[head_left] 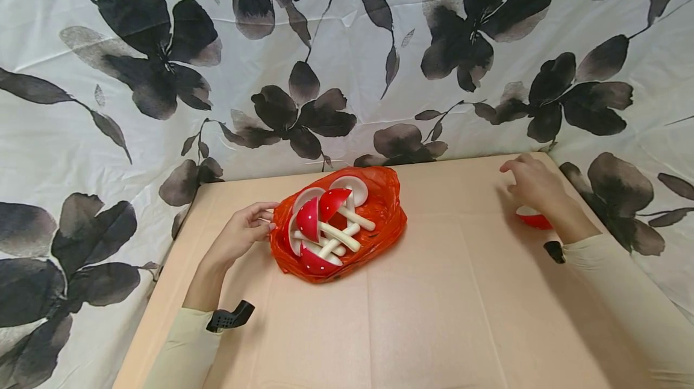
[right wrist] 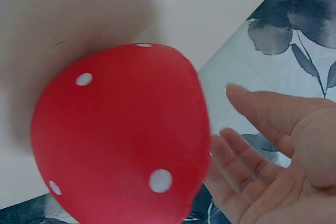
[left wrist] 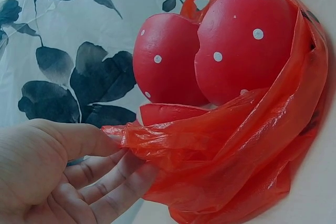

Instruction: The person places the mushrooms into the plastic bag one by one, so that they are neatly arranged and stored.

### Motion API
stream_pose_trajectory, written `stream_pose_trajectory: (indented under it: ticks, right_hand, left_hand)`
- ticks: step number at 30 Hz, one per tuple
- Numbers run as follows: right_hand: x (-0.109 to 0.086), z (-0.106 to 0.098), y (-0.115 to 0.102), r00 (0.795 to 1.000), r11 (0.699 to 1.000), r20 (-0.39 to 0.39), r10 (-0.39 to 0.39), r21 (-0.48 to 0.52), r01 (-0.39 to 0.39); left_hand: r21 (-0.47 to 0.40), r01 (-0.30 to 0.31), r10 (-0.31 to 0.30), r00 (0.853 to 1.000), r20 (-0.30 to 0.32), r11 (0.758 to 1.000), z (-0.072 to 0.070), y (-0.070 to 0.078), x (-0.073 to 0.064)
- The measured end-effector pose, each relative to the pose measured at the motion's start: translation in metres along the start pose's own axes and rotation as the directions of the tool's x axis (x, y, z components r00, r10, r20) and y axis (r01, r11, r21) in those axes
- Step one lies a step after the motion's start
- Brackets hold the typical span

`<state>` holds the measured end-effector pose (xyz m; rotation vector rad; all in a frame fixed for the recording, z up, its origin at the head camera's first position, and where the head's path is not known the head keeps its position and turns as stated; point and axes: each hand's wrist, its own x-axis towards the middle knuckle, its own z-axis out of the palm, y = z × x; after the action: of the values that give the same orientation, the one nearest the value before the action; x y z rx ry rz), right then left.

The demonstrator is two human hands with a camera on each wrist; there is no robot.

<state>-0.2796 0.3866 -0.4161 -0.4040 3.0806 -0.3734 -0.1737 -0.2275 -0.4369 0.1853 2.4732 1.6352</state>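
A red plastic bag (head_left: 387, 220) lies on the table with several toy mushrooms in it, their red caps (head_left: 308, 220) dotted white and their stems pale. My left hand (head_left: 246, 232) is at the bag's left side. In the left wrist view, its thumb and fingers pinch the bag's crumpled edge (left wrist: 152, 137). Over at the far right, my right hand (head_left: 534, 184) is above another toy mushroom (head_left: 534, 218), mostly covered by it in the head view. The right wrist view shows this red dotted cap (right wrist: 126, 129) beside the spread thumb and loosely bent fingers, which do not grip it.
The light table (head_left: 423, 317) has faint crease lines. Behind it and down both sides hangs a white cloth (head_left: 379, 46) with dark flowers. A black strap (head_left: 230, 317) is on the left wrist, and another (head_left: 554, 252) on the right.
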Motion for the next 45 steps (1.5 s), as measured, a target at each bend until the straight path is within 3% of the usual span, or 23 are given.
stream_pose_trajectory:
  ticks: [8,21,28,37,45]
  right_hand:
    - [-0.001,0.004,0.012,0.997,0.999,-0.067,0.03,-0.02,-0.032]
    - [0.001,0.0,0.017,0.996,0.998,0.062,0.06,-0.027,-0.059]
    - [0.004,-0.009,0.012,0.993,0.997,0.095,0.072,0.001,-0.072]
    - [0.005,-0.02,-0.001,0.999,0.995,-0.025,-0.048,0.082,0.05]
    - [0.004,-0.031,-0.021,0.992,0.973,-0.118,-0.035,0.223,0.061]
  left_hand:
    - [0.008,0.009,-0.009,1.0,-0.001,1.0,0.0,0.002,0.0]
    - [-0.004,0.0,0.0,1.0,0.002,1.0,-0.001,0.003,0.001]
    - [-0.003,0.003,-0.003,1.0,0.001,1.0,-0.002,0.003,0.001]
    - [-0.013,0.004,-0.004,1.0,0.003,1.0,-0.002,0.005,0.002]
    - [-0.026,0.003,-0.003,1.0,0.0,1.0,-0.002,0.005,0.002]
